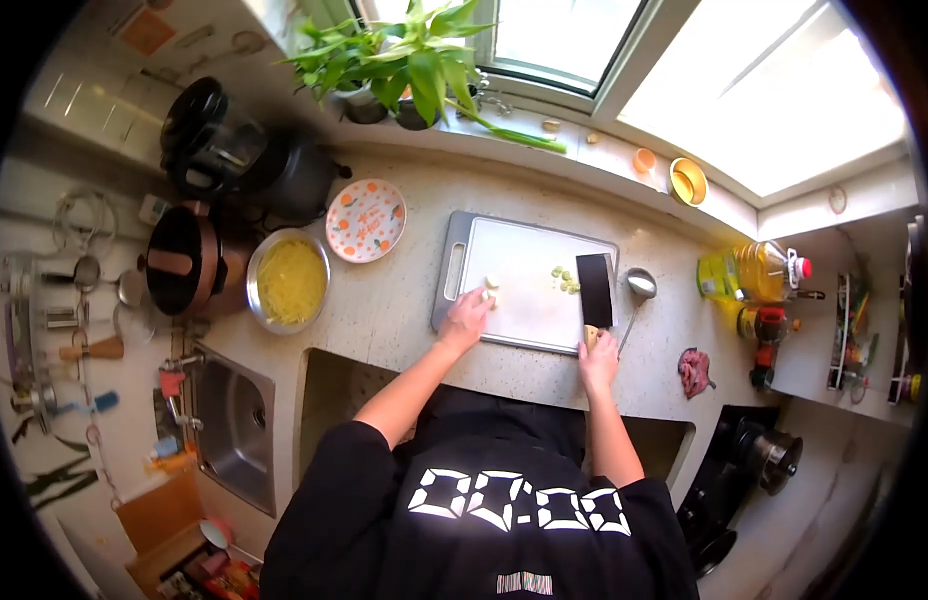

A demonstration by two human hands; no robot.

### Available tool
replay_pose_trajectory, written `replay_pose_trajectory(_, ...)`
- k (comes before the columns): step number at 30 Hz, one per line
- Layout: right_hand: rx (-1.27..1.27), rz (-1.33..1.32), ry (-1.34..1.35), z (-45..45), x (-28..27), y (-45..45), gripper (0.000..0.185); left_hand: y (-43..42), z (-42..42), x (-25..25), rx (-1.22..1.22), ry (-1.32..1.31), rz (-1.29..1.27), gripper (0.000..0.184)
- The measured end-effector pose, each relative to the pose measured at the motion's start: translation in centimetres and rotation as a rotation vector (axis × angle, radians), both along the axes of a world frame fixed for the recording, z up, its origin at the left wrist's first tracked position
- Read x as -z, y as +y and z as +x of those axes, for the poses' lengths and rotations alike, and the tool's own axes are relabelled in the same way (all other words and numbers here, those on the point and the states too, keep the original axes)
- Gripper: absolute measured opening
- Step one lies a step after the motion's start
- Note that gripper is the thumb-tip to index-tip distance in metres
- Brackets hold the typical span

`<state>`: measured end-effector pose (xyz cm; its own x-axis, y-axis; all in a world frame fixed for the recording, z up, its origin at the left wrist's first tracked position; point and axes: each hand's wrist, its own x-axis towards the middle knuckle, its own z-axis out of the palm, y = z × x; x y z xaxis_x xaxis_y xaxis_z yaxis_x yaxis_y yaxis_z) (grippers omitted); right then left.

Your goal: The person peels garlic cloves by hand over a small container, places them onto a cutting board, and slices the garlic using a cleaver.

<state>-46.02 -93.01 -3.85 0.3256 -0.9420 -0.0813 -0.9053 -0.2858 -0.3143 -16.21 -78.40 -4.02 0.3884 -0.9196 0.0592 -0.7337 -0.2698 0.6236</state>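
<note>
My right hand (598, 358) is closed around the wooden handle of a cleaver (595, 290), whose dark blade lies over the right end of the white cutting board (529, 300). Just left of the blade are small pale green slices (563, 279). Toward the board's left side, my left hand (466, 318) has its fingertips pressed together at a small whitish piece (492, 297); another whitish piece (493, 282) lies just beyond the fingertips. A metal ladle (641, 284) rests right of the board.
On the left stand a bowl of yellow shreds (292, 281), a patterned plate (367, 221) and a dark cooker (189, 262). Oil bottles (759, 272) and a pinkish cloth (695, 373) are at right. A sink (236, 425) lies lower left; plants (404, 70) line the sill.
</note>
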Motion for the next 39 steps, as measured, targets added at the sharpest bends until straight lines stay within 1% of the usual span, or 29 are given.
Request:
replay_pose_trajectory(1,0.019,0.022,0.005,0.1,0.1,-0.2,0.053,-0.4,0.6,0.5,0.060,-0.076,-0.029,0.040)
replay_pose_trajectory(4,0.042,0.083,0.016,-0.2,0.5,-0.8,0.050,-1.1,1.9,1.1,0.166,-0.040,-0.036,0.038)
replay_pose_trajectory(5,0.039,0.094,0.014,-0.3,0.7,-1.1,0.049,-1.4,2.1,1.1,0.194,-0.079,-0.044,0.034)
replay_pose_trajectory(6,0.036,0.107,0.013,-0.3,0.6,-1.3,0.047,-1.6,2.0,1.2,0.188,-0.060,-0.034,0.033)
replay_pose_trajectory(8,0.117,0.150,-0.017,-0.2,0.3,-1.8,0.045,-2.0,1.7,1.3,0.167,-0.027,-0.017,0.030)
replay_pose_trajectory(12,0.245,0.203,-0.082,0.1,-2.8,-1.8,0.044,-2.6,1.3,1.4,0.192,0.013,-0.052,0.026)
replay_pose_trajectory(13,0.280,0.228,-0.040,0.6,-4.5,-1.8,0.043,-2.6,1.1,1.3,0.191,0.018,-0.052,0.025)
replay_pose_trajectory(16,0.326,0.247,-0.134,0.4,-6.2,-0.9,0.043,-2.5,0.5,1.3,0.212,0.031,-0.067,0.025)
replay_pose_trajectory(19,0.289,0.201,-0.268,-0.1,-6.8,0.4,0.039,-3.4,-0.1,1.3,0.250,0.039,-0.135,0.027)
replay_pose_trajectory(22,0.313,0.242,-0.321,-0.1,-6.8,1.3,0.036,-4.2,-0.6,1.7,0.285,0.025,-0.177,0.032)
replay_pose_trajectory(26,0.236,0.186,-0.222,0.7,-7.0,2.7,0.029,-5.1,-0.1,1.7,0.292,-0.049,-0.246,0.037)
replay_pose_trajectory(28,0.178,0.175,-0.211,0.9,-7.3,3.4,0.027,-5.0,0.2,0.9,0.311,-0.030,-0.248,0.036)
replay_pose_trajectory(29,0.133,0.121,-0.160,1.0,-7.1,3.8,0.025,-5.0,0.2,0.5,0.317,-0.019,-0.249,0.036)
replay_pose_trajectory(32,0.054,0.114,-0.126,1.7,-7.1,4.8,0.024,-4.8,0.2,0.3,0.335,-0.044,-0.249,0.034)
replay_pose_trajectory(36,-0.062,0.061,-0.102,2.6,-6.3,6.0,0.025,-4.8,-0.1,1.2,0.299,-0.069,-0.270,0.029)
replay_pose_trajectory(37,-0.044,0.121,-0.063,2.9,-6.5,6.3,0.029,-4.8,-0.2,1.2,0.285,-0.072,-0.257,0.028)
replay_pose_trajectory(39,-0.059,0.157,-0.061,3.3,-6.9,6.7,0.033,-4.8,-0.3,1.2,0.265,-0.091,-0.243,0.026)
